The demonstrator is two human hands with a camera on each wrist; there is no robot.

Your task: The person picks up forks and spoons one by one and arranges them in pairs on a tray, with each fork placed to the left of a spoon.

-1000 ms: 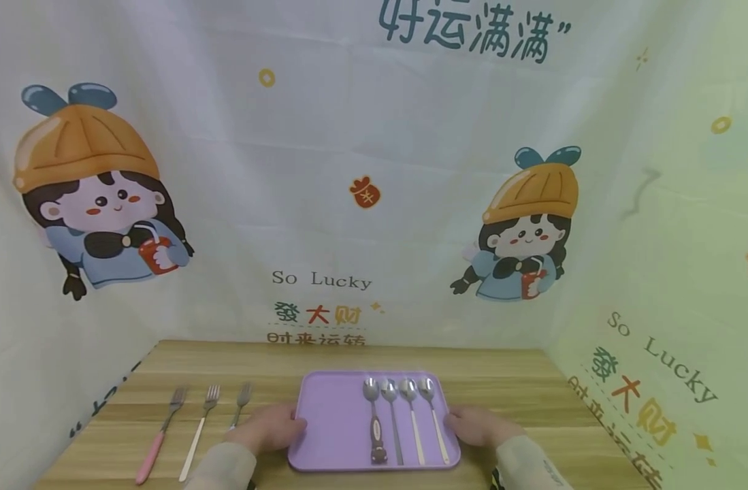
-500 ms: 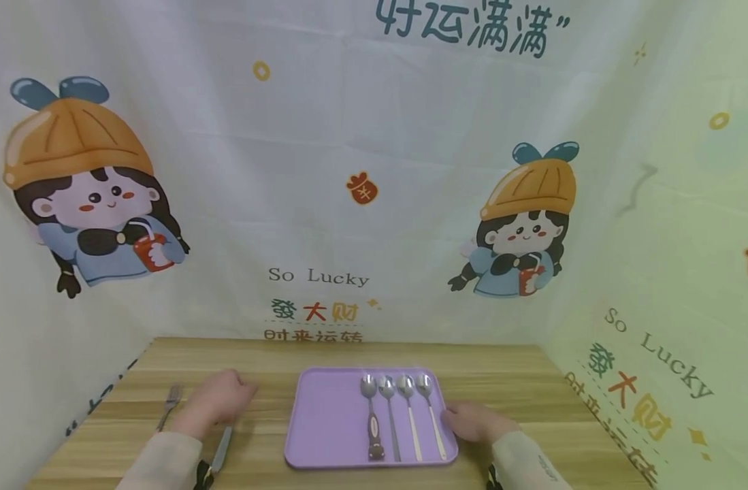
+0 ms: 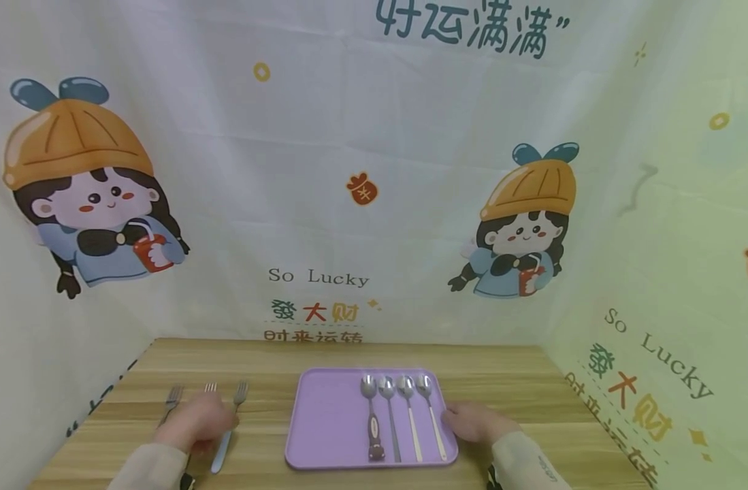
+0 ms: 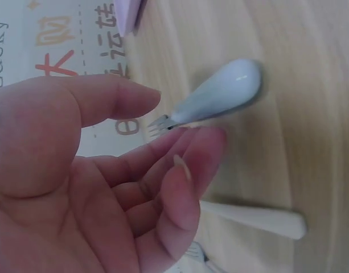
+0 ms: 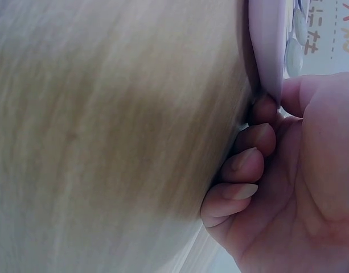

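My left hand [image 3: 197,420] hovers over the forks on the left of the table. Its thumb and loosely bent fingers [image 4: 180,193] stand apart, close to a fork with a pale blue handle [image 4: 225,88]; no grip on it shows. Beneath the hand lies a fork with a whitish handle [image 4: 265,220], mostly hidden in the head view. A third fork [image 3: 174,396] lies furthest left, its handle covered. At the right edge of the purple tray [image 3: 324,425], my right hand [image 3: 476,420] pinches the rim between thumb and index finger [image 5: 264,109].
Several spoons lie side by side on the tray's right half, among them one with a brown bear-shaped handle [image 3: 376,435]. The wooden table [image 3: 514,378] meets a printed cloth backdrop [image 3: 410,272] at the back and sides.
My left hand has let go of the tray's left edge and moved left, first above the forks, then down and back toward me among them. The right hand stays on the tray.
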